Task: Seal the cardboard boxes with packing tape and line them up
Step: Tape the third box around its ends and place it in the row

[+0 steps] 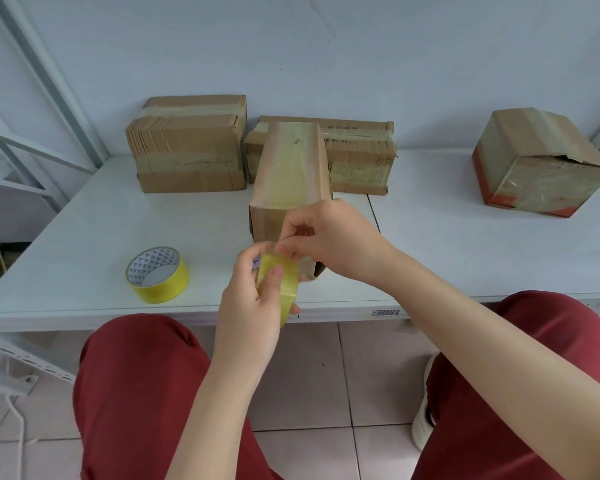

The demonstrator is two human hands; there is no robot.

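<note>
Your left hand (pixel 250 303) grips clear tape roll (pixel 279 289), thumb curled over it. Your right hand (pixel 333 240) pinches tape end, fingertips together, at near end of long box (pixel 288 168), mid-table (pixel 84 220). Yellow roll (pixel 157 274) lies left.

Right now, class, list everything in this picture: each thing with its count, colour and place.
tall box: one, brown, table centre, tape on top
back boxes: two, brown, side by side at the wall
right box: one, brown with red base, table's far right
held tape roll: one, clear yellowish, above the table's front edge
spare tape roll: one, yellow, table's front left
table: one, white, under the boxes
barcode sticker: one, white, table's front edge
trousers: one pair, red, bottom of view
left hand: one, grips the held tape roll
right hand: one, fingers pinch the tape at the roll's top
</note>
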